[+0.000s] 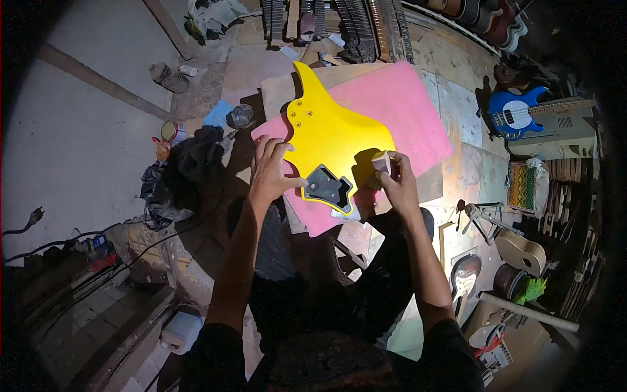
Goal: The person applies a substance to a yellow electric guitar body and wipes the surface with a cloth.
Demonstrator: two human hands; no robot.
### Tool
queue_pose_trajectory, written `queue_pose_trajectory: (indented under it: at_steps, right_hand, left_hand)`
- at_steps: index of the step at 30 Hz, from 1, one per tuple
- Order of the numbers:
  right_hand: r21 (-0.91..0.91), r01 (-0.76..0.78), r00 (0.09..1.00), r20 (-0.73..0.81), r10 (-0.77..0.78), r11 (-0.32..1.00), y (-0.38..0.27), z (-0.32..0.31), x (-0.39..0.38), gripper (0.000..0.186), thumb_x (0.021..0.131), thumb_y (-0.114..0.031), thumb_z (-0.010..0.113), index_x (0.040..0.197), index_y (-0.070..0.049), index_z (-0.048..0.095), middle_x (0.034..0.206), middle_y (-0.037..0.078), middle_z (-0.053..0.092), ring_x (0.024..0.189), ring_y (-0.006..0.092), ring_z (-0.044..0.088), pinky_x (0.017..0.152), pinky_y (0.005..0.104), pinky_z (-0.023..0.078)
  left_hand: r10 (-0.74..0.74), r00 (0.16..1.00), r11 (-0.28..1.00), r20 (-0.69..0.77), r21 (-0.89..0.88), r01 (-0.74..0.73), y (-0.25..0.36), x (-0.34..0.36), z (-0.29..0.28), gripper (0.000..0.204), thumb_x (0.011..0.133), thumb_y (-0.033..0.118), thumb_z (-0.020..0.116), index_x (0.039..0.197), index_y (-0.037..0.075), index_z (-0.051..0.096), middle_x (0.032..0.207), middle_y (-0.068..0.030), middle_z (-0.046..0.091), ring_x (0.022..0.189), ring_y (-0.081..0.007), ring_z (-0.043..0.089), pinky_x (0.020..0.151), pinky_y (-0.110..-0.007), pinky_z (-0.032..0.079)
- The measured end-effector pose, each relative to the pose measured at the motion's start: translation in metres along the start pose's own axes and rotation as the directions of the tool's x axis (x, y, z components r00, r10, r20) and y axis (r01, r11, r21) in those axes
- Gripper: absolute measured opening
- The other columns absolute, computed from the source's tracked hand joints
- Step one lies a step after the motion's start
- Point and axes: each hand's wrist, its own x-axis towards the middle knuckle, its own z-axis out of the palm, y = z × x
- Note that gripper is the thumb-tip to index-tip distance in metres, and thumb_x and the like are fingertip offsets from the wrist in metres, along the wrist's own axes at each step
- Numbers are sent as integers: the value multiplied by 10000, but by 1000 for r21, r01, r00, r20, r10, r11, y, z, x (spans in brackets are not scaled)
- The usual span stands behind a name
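Note:
A glossy yellow guitar body (339, 127) lies on a pink sheet, its back face up. Several small screw holes show near its upper left edge. At its lower end is a dark, angular control cavity (326, 188). My left hand (269, 171) grips the left edge of the body, thumb resting beside the cavity and fingers along the rim. Just off the right edge, my right hand (401, 179) pinches a small sanding block (381, 163) with a brownish face. Its shadow falls on the body and sheet.
Under the body lies the pink sheet (418, 117). A clear jar (241, 115) and black plastic bags (163, 189) are on the left. Guitar necks (359, 29) are lined up at the far side. A blue bass guitar (516, 114) and an acoustic guitar body (520, 251) stand right.

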Motion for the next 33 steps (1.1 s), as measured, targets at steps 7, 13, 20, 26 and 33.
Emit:
queue_pose_trajectory:
  at_steps: [7, 13, 20, 26, 33]
  right_hand:
    - [-609, 268, 917, -75, -391, 746, -37, 24, 11, 302, 920, -166, 702, 1143, 27, 635, 1132, 237, 669, 986, 384, 652, 808, 442, 516]
    - [160, 33, 997, -74, -22, 987, -11, 54, -10, 316, 981, -262, 652, 1019, 51, 673, 806, 96, 651, 760, 179, 613, 650, 364, 484]
    - [-176, -37, 992, -126, 14, 984, -20, 49, -21, 301, 981, -299, 678, 957, 1, 705, 698, 82, 625, 670, 194, 618, 621, 342, 490]
    - [-335, 259, 936, -143, -321, 906, -6, 9, 8, 329, 945, -281, 673, 1192, -64, 692, 1058, 234, 674, 897, 427, 633, 700, 499, 497]
    - [-86, -47, 999, -22, 45, 995, -15, 50, -39, 353, 949, -331, 630, 1061, -4, 704, 826, 218, 676, 774, 400, 659, 717, 492, 492]
  left_hand:
    - [-280, 959, 958, -51, -80, 275, 11, 38, 32, 888, 715, 485, 879, 1426, 89, 523, 1362, -229, 581, 1302, -439, 513, 1117, -575, 361]
    - [-378, 912, 818, -162, 402, 411, 55, 75, 69, 1042, 771, 849, 611, 1609, 277, 376, 1511, -361, 381, 1397, -462, 424, 1096, -611, 329]
    - [-363, 902, 825, -233, 369, 428, 58, 80, 68, 970, 779, 788, 665, 1576, 288, 431, 1444, -313, 456, 1309, -425, 490, 1037, -562, 379]
    - [-329, 911, 841, -249, 361, 403, 60, 79, 69, 946, 792, 755, 683, 1570, 275, 440, 1425, -326, 469, 1299, -442, 497, 1014, -564, 398]
    - [-294, 912, 840, -286, 377, 389, 55, 81, 73, 928, 795, 736, 694, 1555, 255, 467, 1400, -333, 489, 1271, -452, 519, 982, -576, 420]
